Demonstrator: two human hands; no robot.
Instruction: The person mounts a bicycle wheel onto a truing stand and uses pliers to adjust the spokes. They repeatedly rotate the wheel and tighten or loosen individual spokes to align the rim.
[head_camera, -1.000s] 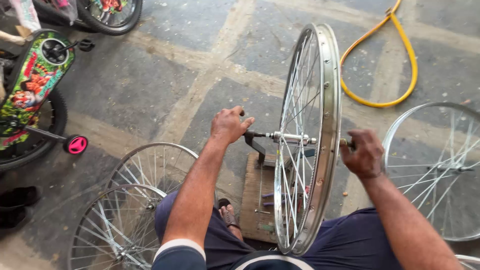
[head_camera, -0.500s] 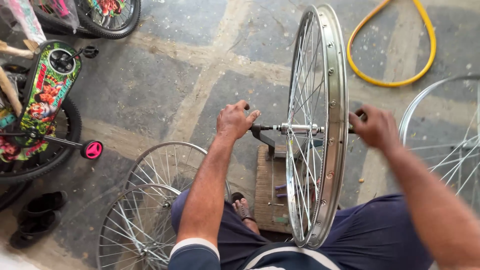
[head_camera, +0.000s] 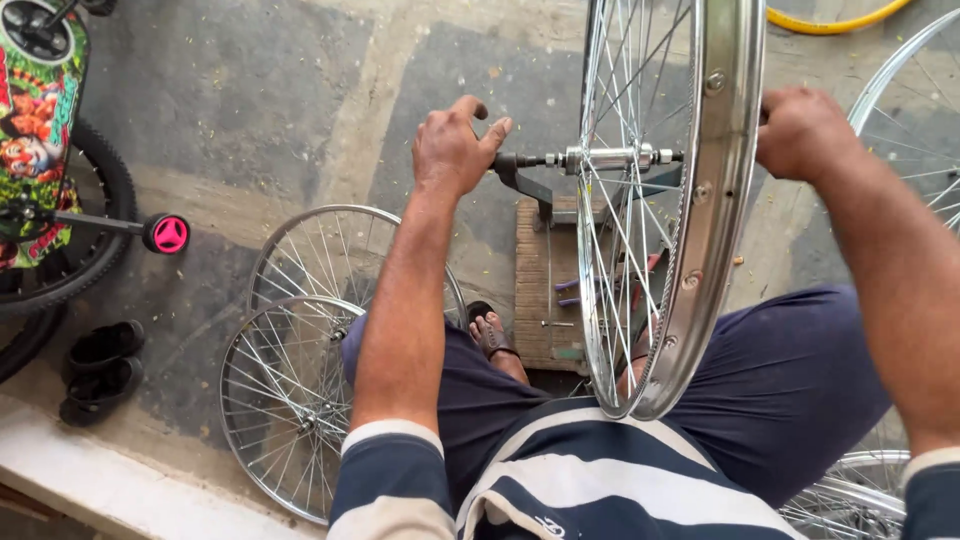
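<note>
While the shiny wheel (head_camera: 668, 210) stands upright, the left hand (head_camera: 452, 148) curls around its axle (head_camera: 520, 161). The right hand (head_camera: 803, 132) grips the other end; I cannot tell how tightly.

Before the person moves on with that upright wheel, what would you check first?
1. Left hand on the axle end: ok, the grip sits at the stand arm.
2. Right hand on the far side: ok, beside the wheel rim; the fingers are hidden.
3. Wheel upright between the knees: ok.
4. Axle seated in the stand: cannot tell, right end hidden.
5. Foot in sandal away from the spokes: ok.
6. Spare wheels lie apart on the floor: ok.
</note>
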